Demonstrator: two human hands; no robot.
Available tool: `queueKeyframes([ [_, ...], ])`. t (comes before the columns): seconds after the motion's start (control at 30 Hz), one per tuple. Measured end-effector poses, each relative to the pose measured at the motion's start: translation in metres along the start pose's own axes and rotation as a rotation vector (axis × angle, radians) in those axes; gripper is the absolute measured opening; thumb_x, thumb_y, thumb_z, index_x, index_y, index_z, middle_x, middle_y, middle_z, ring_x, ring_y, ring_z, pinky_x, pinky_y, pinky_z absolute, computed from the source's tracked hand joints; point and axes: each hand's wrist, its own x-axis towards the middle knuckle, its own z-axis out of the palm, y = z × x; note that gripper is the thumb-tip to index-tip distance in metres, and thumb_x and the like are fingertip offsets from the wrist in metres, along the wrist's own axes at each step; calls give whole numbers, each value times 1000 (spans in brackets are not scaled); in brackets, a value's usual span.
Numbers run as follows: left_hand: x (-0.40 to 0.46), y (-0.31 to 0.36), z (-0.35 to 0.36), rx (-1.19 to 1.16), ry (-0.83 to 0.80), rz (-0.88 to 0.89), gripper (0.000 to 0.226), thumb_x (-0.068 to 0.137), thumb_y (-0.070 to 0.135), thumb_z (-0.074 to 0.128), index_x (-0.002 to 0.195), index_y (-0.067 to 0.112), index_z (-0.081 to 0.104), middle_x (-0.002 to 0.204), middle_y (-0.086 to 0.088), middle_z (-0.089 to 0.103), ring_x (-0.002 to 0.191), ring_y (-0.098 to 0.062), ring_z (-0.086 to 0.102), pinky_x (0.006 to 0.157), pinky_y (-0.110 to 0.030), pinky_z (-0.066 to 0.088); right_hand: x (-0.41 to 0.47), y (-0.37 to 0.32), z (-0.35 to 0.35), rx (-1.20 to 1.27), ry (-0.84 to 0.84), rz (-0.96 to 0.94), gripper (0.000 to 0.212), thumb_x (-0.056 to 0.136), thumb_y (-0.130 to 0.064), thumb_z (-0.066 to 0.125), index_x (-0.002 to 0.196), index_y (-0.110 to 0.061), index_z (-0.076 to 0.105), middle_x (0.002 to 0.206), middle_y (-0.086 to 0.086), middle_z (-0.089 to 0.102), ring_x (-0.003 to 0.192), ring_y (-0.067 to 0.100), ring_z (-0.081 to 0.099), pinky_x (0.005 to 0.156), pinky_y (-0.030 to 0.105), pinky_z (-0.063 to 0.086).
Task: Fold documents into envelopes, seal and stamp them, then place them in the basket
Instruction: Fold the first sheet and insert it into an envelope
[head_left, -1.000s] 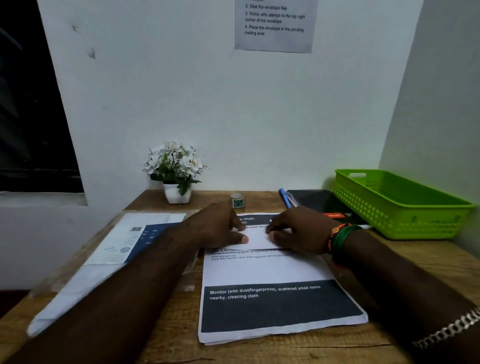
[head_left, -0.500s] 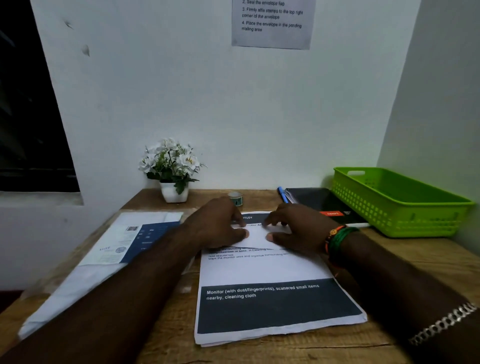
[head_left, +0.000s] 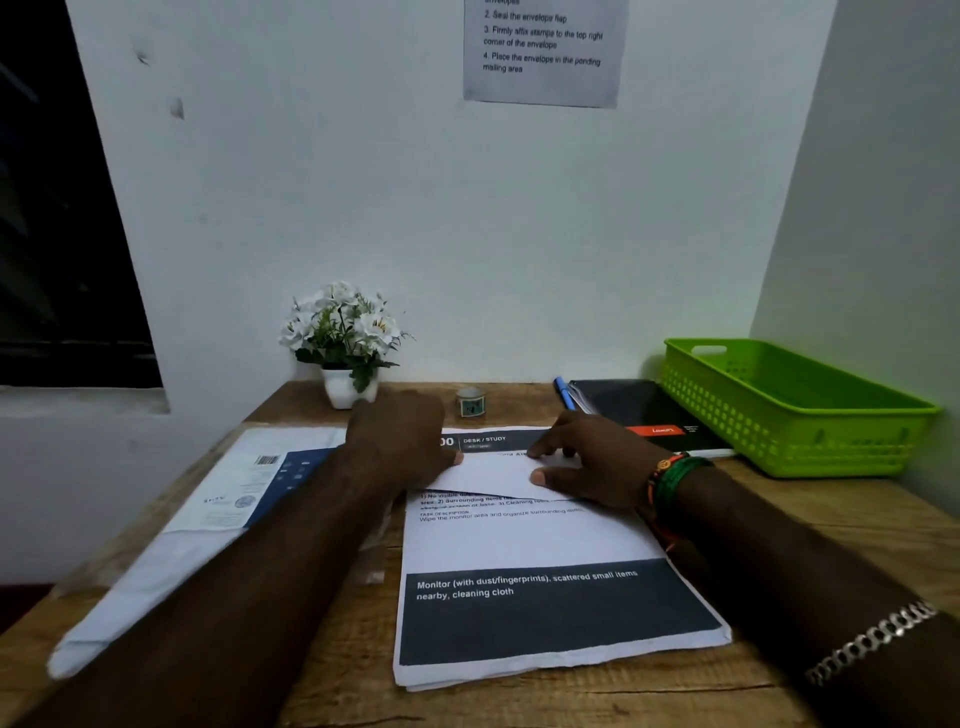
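Observation:
A stack of printed documents (head_left: 545, 540) lies in the middle of the wooden desk (head_left: 831, 525). On its upper part rests a small folded white paper (head_left: 498, 475). My left hand (head_left: 400, 441) covers the paper's left end, thumb at its edge. My right hand (head_left: 592, 457) holds the right end between thumb and fingers, flat against the stack. White and blue envelopes (head_left: 249, 493) lie to the left, partly under my left forearm. A small roll of stamps (head_left: 470, 402) stands behind the hands. The green basket (head_left: 800, 415) sits at the right with nothing visible inside.
A blue pen (head_left: 563, 392) and a black notebook (head_left: 634, 410) lie between the stack and the basket. A potted white flower (head_left: 345, 338) stands at the back by the wall. An instruction sheet (head_left: 543, 52) hangs above. Walls close the desk at the back and right.
My left hand has slid left along the folded paper, uncovering its middle. My right hand has stayed on the right end. The head camera has tipped slightly.

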Motion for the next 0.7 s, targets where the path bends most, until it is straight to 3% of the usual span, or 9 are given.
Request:
queueKeyframes([
  [0.1,0,5,3,-153,30,71,56,81,76,60,97,23,69,111,0,65,100,-19,63,88,-39,53,1,0,-1,1,-3,-3,38,87,-51,66,118,-29,67,104,-7,55,90,10,55,85,26,46],
  [0.17,0,8,11,-358,-87,155,58,78,79,60,107,31,69,117,6,64,104,-14,59,91,-39,52,1,0,-1,8,-9,-13,38,87,-48,68,118,-27,66,102,-6,55,90,10,54,81,23,42],
  [0.27,0,10,20,-353,-142,253,64,77,79,60,126,39,60,130,8,57,116,-15,53,99,-41,48,1,1,0,43,33,-10,39,84,-46,72,116,-25,66,101,-7,57,91,10,53,81,24,42],
  [0.33,1,9,21,-416,-58,248,51,79,73,65,118,41,62,121,12,60,110,-12,54,98,-42,48,1,0,0,106,130,12,31,83,-40,75,108,-24,68,96,-10,58,90,7,54,82,24,43],
  [0.43,2,14,20,-598,102,218,28,80,66,65,99,45,65,103,22,63,101,-5,57,96,-45,48,2,-6,-4,299,257,12,6,87,-26,73,86,-21,70,77,-15,61,72,-2,54,69,17,40],
  [0.57,1,24,12,-680,178,206,36,76,76,48,91,49,66,92,30,68,97,-1,62,94,-51,49,1,-12,-11,411,288,-74,12,89,-24,73,78,-17,70,74,-9,67,65,-6,56,62,12,40],
  [0.7,6,10,-2,-733,103,198,26,81,65,63,78,41,73,77,24,71,79,0,67,82,-42,57,2,-4,-17,511,257,-96,14,88,-21,73,75,-20,70,71,-12,67,69,0,59,68,24,47],
])
